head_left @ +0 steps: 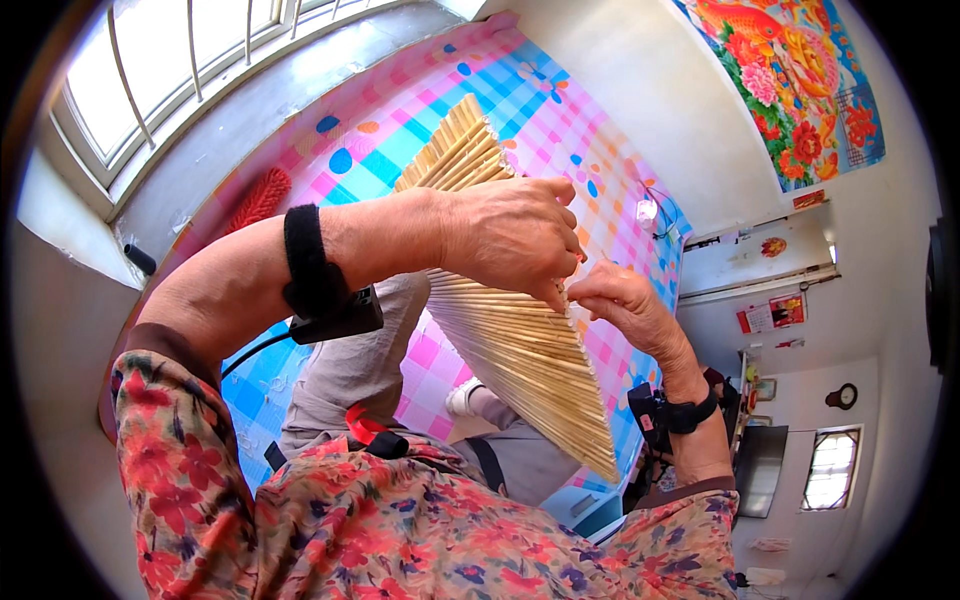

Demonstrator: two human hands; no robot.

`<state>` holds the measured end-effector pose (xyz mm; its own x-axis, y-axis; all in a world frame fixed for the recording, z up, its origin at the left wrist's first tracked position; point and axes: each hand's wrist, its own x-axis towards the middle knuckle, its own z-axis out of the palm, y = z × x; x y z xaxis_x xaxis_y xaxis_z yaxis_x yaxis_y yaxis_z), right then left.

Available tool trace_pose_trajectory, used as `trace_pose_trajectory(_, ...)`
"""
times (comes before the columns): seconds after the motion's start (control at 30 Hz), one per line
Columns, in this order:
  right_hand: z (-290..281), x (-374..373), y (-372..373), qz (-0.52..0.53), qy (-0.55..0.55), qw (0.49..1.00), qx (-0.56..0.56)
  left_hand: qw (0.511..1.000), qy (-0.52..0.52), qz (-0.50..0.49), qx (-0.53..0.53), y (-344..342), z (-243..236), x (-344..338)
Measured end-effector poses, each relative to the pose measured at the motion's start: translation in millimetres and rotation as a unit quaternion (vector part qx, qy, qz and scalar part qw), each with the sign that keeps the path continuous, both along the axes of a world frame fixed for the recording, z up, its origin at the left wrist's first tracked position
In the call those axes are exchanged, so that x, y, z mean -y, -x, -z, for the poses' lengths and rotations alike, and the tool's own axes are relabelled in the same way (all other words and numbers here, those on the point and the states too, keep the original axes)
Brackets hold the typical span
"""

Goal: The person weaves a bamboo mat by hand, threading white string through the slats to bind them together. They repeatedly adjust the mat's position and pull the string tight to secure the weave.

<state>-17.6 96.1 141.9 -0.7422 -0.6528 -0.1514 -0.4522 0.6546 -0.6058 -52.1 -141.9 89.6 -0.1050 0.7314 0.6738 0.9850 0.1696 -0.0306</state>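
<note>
A pale mat of thin bamboo-like sticks [520, 360], bound along its right edge, lies slanting across my knees. My left hand [515, 225] reaches over its upper part, fingers curled at that edge beside a tiny red bit too small to name. Just to the lower right, my right hand [625, 305] has thumb and finger pinched at the same edge; what is between them is hidden or too small to make out. Black straps with small devices circle both wrists.
Beneath me is a pink and blue checked cover [390, 130], with a red fuzzy object [260, 200] by the barred window [150, 70]. A small white item with a cable [647, 212] lies near the right wall. A light blue container [585, 505] is low at my right.
</note>
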Motion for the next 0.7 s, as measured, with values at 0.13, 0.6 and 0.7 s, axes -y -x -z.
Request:
trace_pose_trajectory(0.13,-1.3,-6.8,1.8,-0.017,0.002,0.999,-0.031,1.0,0.005,-0.004,0.007,-0.3,-3.5,2.2)
trace_pose_trajectory(0.6,-7.4,-2.7,-21.8,-0.103,-0.042,0.99,-0.081,0.998,-0.028,0.061,0.015,-24.1,4.5,11.2)
trace_pose_trajectory(0.7,-4.8,-0.2,-23.6,-0.133,-0.041,0.983,-0.116,0.998,-0.03,0.049,-0.004,-28.2,6.9,14.7)
